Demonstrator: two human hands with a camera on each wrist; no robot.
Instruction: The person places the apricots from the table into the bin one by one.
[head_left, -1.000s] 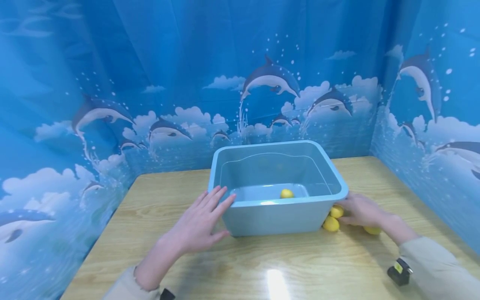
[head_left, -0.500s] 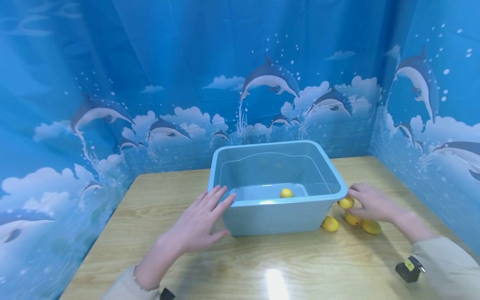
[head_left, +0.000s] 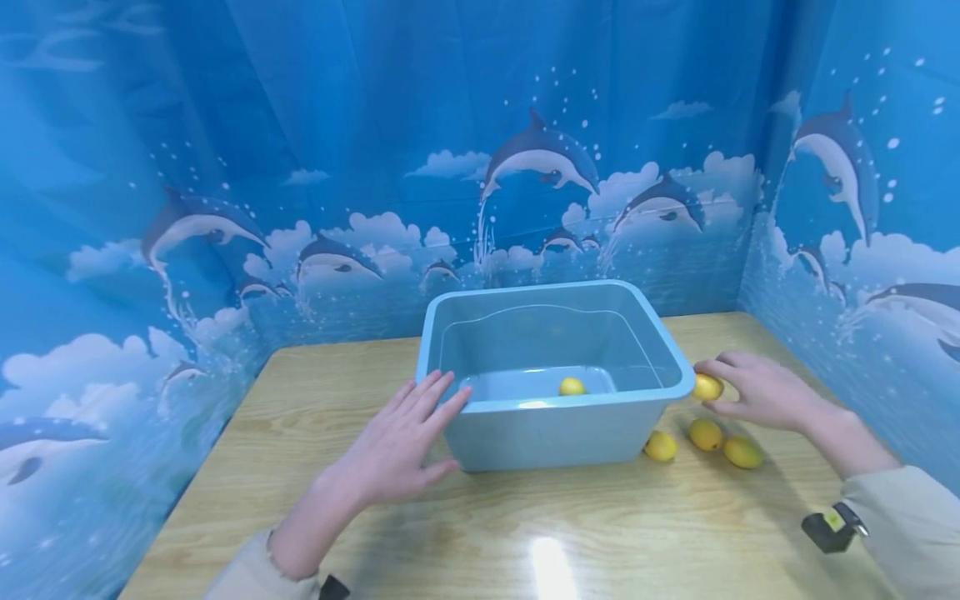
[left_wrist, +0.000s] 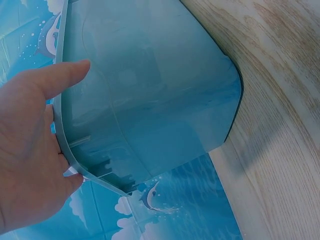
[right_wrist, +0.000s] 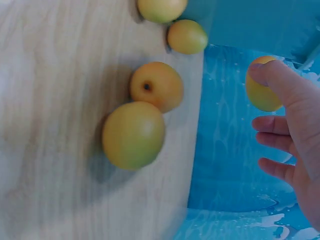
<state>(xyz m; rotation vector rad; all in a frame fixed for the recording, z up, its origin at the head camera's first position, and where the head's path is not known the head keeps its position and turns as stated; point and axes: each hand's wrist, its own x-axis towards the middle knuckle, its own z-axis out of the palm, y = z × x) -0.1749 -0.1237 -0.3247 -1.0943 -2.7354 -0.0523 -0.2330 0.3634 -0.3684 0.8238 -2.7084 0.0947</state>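
The right hand (head_left: 768,390) pinches one yellow lemon (head_left: 707,387) between thumb and fingertips, and it holds this fruit raised above the wooden table (head_left: 637,533), just beside the right front corner of the blue bin (head_left: 551,437). The left hand (head_left: 397,446) is not clenched; its fingers are extended and rest over the left front part of the bin's rim. Inside the bin, one lemon (head_left: 572,387) lies on the floor. The right wrist view shows four other lemons (right_wrist: 133,135) on the table, and a dolphin-printed curtain (head_left: 375,167) hangs behind.
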